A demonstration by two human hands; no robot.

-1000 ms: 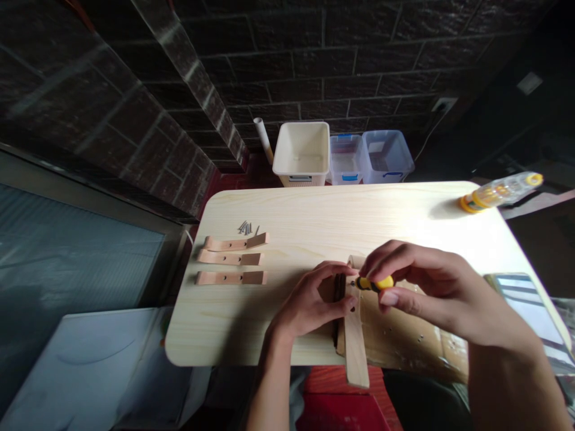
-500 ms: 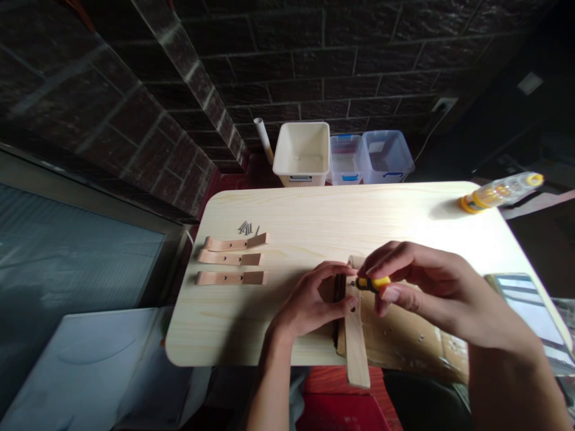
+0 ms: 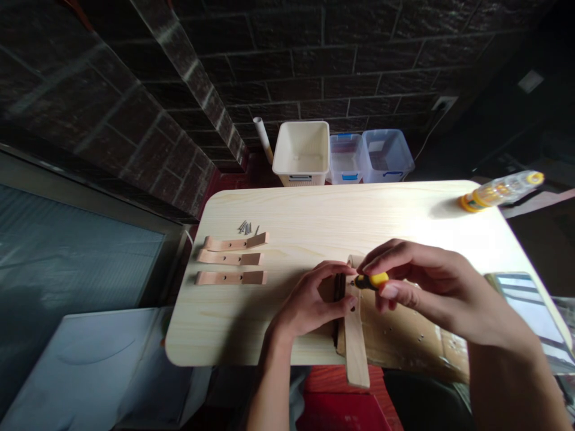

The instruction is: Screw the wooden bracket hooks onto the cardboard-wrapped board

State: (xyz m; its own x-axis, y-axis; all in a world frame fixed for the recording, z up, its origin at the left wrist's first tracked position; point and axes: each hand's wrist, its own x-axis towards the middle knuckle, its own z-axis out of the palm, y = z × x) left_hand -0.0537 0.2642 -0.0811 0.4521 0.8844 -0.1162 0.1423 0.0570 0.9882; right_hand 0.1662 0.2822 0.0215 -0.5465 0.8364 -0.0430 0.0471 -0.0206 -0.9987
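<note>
My right hand [image 3: 422, 287] grips a short yellow-and-black screwdriver [image 3: 372, 281] between thumb and fingers. Its tip points left at the upper hole of a curved wooden strip [image 3: 356, 347]; a small screw seems to be there. That strip lies across the left end of a brown cardboard piece [image 3: 399, 335], its lower end jutting past the table's near edge. With thumb and fingers on either side, my left hand [image 3: 309, 299] pinches the strip. A second, lower hole shows beside the left thumb. Three similar strips [image 3: 231, 278] lie at the left, near a little pile of screws [image 3: 245, 227].
On the pale wood table [image 3: 314, 215], a clear bottle-shaped case with yellow ends [image 3: 498, 191] stands at the far right. A tablet-like device [image 3: 534, 317] lies at the right edge. Beyond the table are a cream bin [image 3: 300, 149] and two clear plastic boxes [image 3: 387, 155].
The screwdriver handle and my right fingers have shifted slightly, by a small turn. My left hand and the wooden strip stay in place.
</note>
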